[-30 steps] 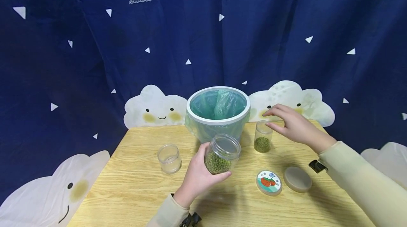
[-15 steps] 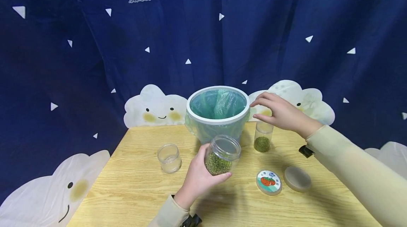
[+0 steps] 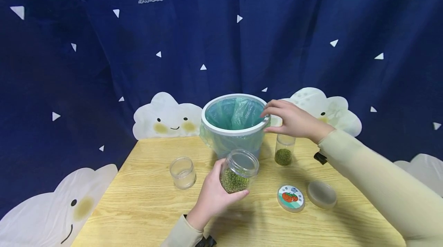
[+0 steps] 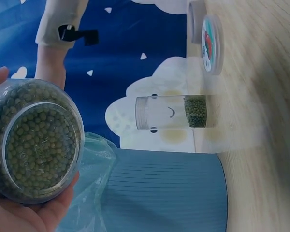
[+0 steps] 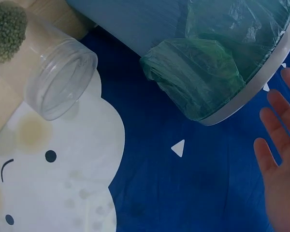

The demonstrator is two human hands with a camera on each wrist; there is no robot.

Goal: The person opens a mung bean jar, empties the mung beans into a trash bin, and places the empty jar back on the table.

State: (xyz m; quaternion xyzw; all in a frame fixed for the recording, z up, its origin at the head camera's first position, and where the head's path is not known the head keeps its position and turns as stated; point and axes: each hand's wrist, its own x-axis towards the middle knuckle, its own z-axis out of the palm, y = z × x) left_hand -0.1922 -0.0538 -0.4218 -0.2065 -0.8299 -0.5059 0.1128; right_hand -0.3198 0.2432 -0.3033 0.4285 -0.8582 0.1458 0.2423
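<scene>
My left hand (image 3: 216, 197) grips a clear plastic jar (image 3: 238, 172) partly filled with green mung beans, raised over the table and tilted with its open mouth up. In the left wrist view, the bottom of this jar (image 4: 38, 145) faces the camera. My right hand (image 3: 290, 118) is at the right side of the bin's white rim (image 3: 237, 132), fingers apart and holding nothing. Below that hand stands a taller clear jar (image 3: 284, 151) with mung beans in its lower part. Its lidless mouth shows in the right wrist view. A green plastic bag lines the bin.
An empty clear jar (image 3: 182, 173) stands on the left of the wooden table (image 3: 138, 201). Two lids lie at the right: one printed with tomatoes (image 3: 290, 198), one plain greyish (image 3: 322, 194). A dark blue curtain (image 3: 180, 28) hangs behind the table.
My right hand has moved left from above the taller jar to the bin's rim. The left hand and its jar have stayed nearly in place.
</scene>
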